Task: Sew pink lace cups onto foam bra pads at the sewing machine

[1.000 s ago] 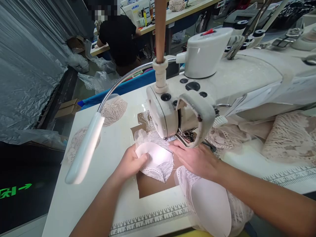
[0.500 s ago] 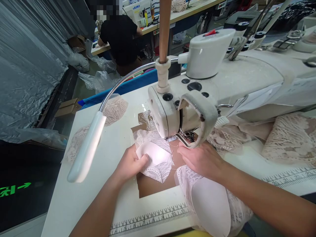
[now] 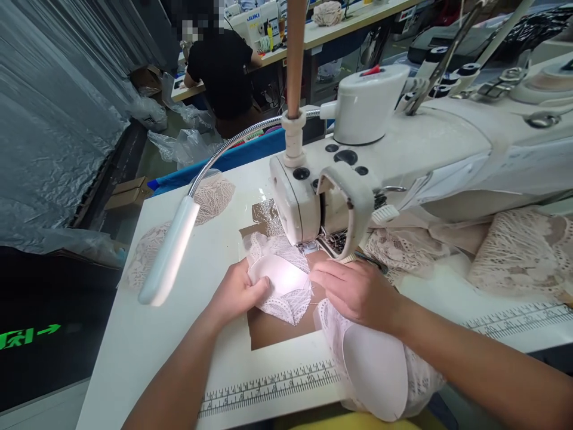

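Note:
A white lace-covered bra cup (image 3: 280, 278) lies under the needle area of the sewing machine (image 3: 290, 203), its smooth padded side facing up. My left hand (image 3: 239, 292) is closed on the cup's left edge, thumb on top and fingers beneath. At the cup's right edge, my right hand (image 3: 353, 292) pinches with its fingertips, just in front of the presser foot. A second padded lace cup (image 3: 376, 370) hangs over the table's front edge below my right wrist. Loose threads run between the two cups.
A lamp (image 3: 170, 251) on a bendable neck hangs over the table's left side. Beige lace pieces (image 3: 215, 197) lie behind it, and more beige lace (image 3: 519, 251) is heaped at right. A ruler strip (image 3: 268, 388) follows the front edge. Another person (image 3: 219, 71) sits at a machine beyond.
My right hand has moved left from beside the needle area to the right edge of the cup. My left hand keeps its hold. The view has shifted slightly.

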Demonstrator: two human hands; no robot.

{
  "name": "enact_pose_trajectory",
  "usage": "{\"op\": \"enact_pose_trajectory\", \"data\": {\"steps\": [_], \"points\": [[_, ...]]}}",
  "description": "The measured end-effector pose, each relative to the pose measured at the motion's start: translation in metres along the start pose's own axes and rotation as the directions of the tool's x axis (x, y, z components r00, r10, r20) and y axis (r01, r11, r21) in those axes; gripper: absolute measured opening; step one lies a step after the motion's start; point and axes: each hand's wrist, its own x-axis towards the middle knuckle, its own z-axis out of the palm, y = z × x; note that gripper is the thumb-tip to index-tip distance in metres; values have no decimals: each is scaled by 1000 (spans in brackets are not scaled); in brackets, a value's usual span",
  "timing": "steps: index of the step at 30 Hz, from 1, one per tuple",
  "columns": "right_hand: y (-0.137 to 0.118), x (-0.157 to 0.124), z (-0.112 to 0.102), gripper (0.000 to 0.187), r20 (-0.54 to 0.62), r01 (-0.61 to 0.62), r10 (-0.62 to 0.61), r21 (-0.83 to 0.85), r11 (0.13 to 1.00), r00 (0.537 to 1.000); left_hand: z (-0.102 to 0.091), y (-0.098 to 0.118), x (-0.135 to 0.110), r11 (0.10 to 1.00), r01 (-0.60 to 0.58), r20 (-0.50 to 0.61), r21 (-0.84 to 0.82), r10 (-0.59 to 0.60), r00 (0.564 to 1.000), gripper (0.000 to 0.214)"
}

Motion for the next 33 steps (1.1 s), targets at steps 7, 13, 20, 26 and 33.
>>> {"op": "enact_pose_trajectory", "data": {"steps": [7, 13, 20, 26, 33], "points": [[-7, -1, 2, 26, 159, 33, -44, 72, 997, 986, -24, 19, -16, 895, -80, -221, 439, 194, 956, 26], [-7, 0, 0, 26, 135, 66, -72, 48, 997, 988, 0, 35, -2, 619, -562, 13, 549, 666, 746, 24], [-5, 6, 2, 36, 145, -83, 119, -229, 970, 982, 32, 19, 20, 476, -580, 154, 661, 671, 726, 29], [1, 11, -5, 25, -20, -199, 208, -399, 895, 978, 27, 19, 14, 444, -615, 226, 652, 661, 716, 33], [-6, 16, 1, 29, 133, -147, 178, -212, 966, 975, 29, 15, 18, 446, -618, 240, 648, 650, 721, 39]]}}
